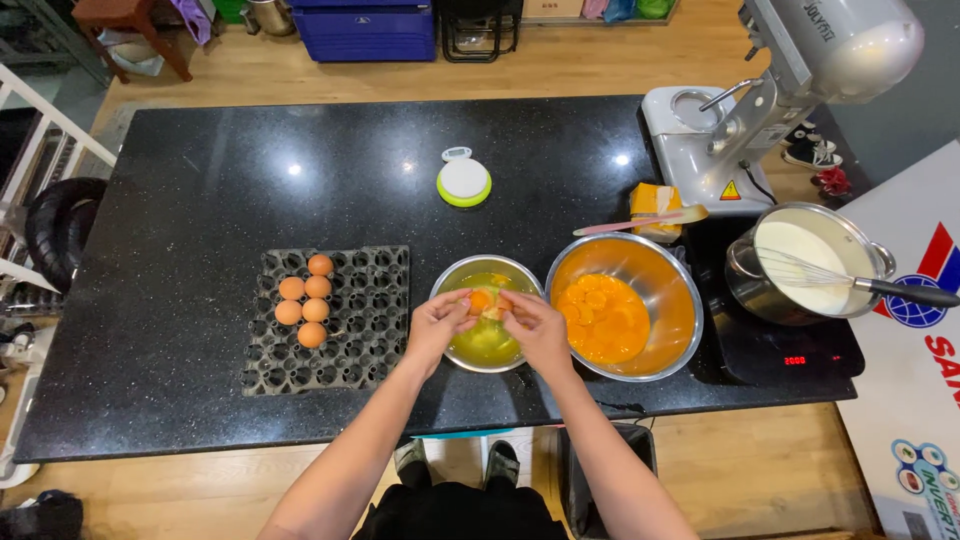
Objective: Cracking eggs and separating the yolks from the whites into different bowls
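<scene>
- Surface: black speckled stone counter (200, 200) over a pale wooden floor; storage crates and a stool leg along the far wall.
- Left hand (437, 325): fingers curled round one half of a cracked egg (482, 301), held above the smaller bowl; grasping, not released.
- Right hand (535, 325): fingers pinched on the other half of the same shell, touching the left hand's fingertips; the yolk shows orange between the two halves.
- Cracked egg, handling (judged): light; shell thin, brittle and sharp at the break; contents wet and slippery; best held by the outer curve of each half with fingertips, gentle pressure only, since the yolk would burst easily.
- Small steel bowl (500, 268): one; directly under the hands; holds clear yellowish egg white.
- Large steel bowl (680, 300): one; just right of the small bowl, rims near or touching; holds many yolks, too merged to count.
- Egg tray (370, 300): one; dark, moulded, left of the bowls; mostly bare cups.
- Whole eggs (305, 300): six; brown; clustered at the tray's left part.
- Steel pot (745, 285): one; on a black induction hob (780, 350) with a red display; holds white liquid; one whisk (850, 280) resting in it.
- Stand mixer (720, 140): one; white, head tilted up, far right.
- Kitchen scale (464, 180): one; round, white with green rim, mid-counter.
- Spatula (650, 220): one; pink handle, lying across a yellow block behind the large bowl.
</scene>
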